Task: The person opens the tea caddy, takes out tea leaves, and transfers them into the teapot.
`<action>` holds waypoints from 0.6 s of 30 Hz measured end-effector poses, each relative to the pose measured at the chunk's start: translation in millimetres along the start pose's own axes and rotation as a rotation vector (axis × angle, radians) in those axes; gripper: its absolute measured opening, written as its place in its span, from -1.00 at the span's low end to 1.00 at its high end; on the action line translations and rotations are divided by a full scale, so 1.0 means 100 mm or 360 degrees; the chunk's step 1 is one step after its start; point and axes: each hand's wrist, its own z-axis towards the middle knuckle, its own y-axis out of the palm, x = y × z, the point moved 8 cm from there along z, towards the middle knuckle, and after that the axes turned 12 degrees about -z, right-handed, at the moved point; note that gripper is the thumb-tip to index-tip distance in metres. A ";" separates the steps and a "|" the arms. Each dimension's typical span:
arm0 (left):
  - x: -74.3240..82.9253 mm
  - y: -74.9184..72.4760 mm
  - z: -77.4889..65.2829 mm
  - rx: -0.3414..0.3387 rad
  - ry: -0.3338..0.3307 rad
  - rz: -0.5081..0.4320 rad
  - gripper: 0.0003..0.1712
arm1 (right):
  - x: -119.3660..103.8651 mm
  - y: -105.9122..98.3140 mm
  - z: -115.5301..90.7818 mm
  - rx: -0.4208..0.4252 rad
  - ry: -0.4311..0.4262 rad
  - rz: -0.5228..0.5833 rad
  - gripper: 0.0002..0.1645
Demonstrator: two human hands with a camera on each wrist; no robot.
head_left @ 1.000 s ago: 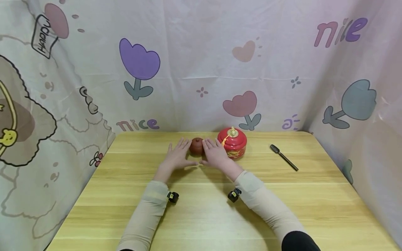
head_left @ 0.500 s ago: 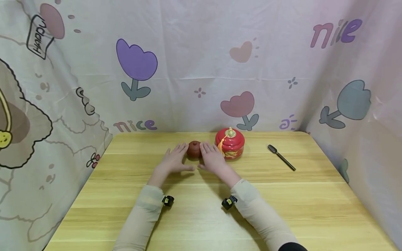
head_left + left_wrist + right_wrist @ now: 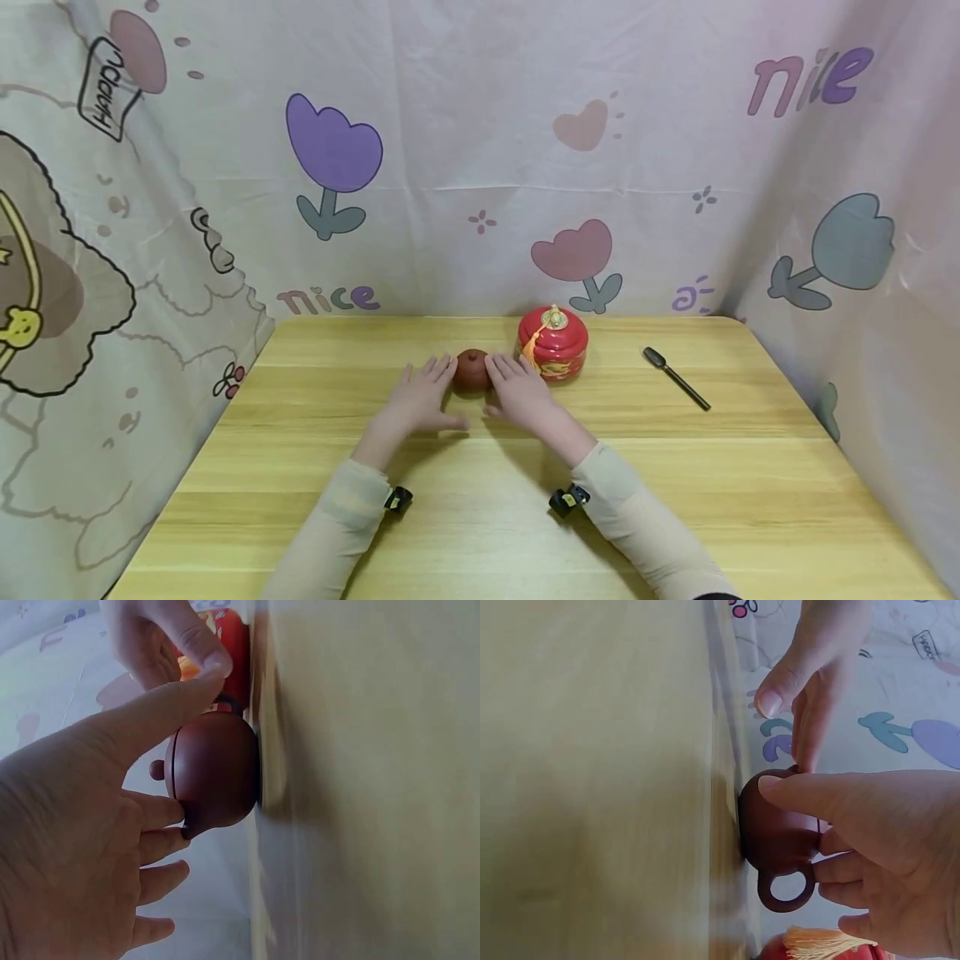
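A small brown clay teapot [image 3: 472, 375] with a knobbed lid stands upright on the table between both hands. At its spout side, my left hand [image 3: 422, 402] has its fingertips against the pot, fingers extended and thumb spread toward me. In the left wrist view the spout of the teapot [image 3: 217, 769] meets those fingertips. My right hand [image 3: 528, 402] lies along the opposite side, its fingers extended close to the ring handle [image 3: 786, 891]. The right wrist view has its thumb overlapping the pot's body.
Just behind the right hand stands a red lidded jar [image 3: 558, 343] with a gold knob and an orange tassel [image 3: 829, 943]. Farther right a dark spoon [image 3: 677, 379] lies slantwise on the wooden table [image 3: 480, 533]. A printed curtain [image 3: 450, 108] hangs behind and along the sides.
The teapot has come a little toward me over the table, and both hands have moved back along with it. The jar and spoon stay where they were.
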 end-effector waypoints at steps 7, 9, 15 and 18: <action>0.11 0.03 -0.11 0.0018 0.0032 0.0077 0.27 | -0.01 -0.03 -0.17 0.0057 -0.0016 0.0024 -0.02; 0.15 0.03 -0.14 0.0025 0.0038 0.0091 0.28 | -0.01 -0.04 -0.21 0.0064 -0.0019 0.0046 -0.02; 0.25 0.06 -0.23 0.0041 0.0062 0.0154 0.28 | -0.01 -0.05 -0.36 0.0068 -0.0040 0.0071 -0.02; 0.30 0.07 -0.28 0.0055 0.0100 0.0151 0.23 | 0.00 -0.04 -0.43 0.0075 -0.0047 0.0094 -0.01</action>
